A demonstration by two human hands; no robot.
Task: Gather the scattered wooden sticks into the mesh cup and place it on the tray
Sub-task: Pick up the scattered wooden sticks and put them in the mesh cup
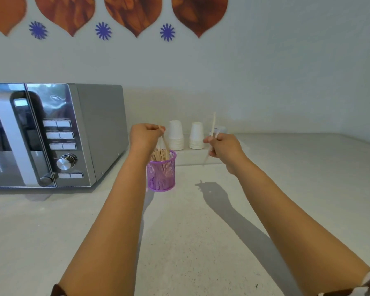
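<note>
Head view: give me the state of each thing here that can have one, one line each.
Mesh cup: upright on the counter, holding many sticks, not on any tray.
Left hand: pinches a stick whose lower end is in the cup.
Right hand: grips a raised stick, clear of the cup.
Microwave: door closed.
Paper cups: two stacks, upside down.

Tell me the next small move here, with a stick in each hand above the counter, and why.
Probably lower the left hand and let its stick drop into the purple mesh cup: its lower end already sits among the sticks standing there. The right hand holds its own stick off to the right of the cup, so that one would likely follow.
</note>
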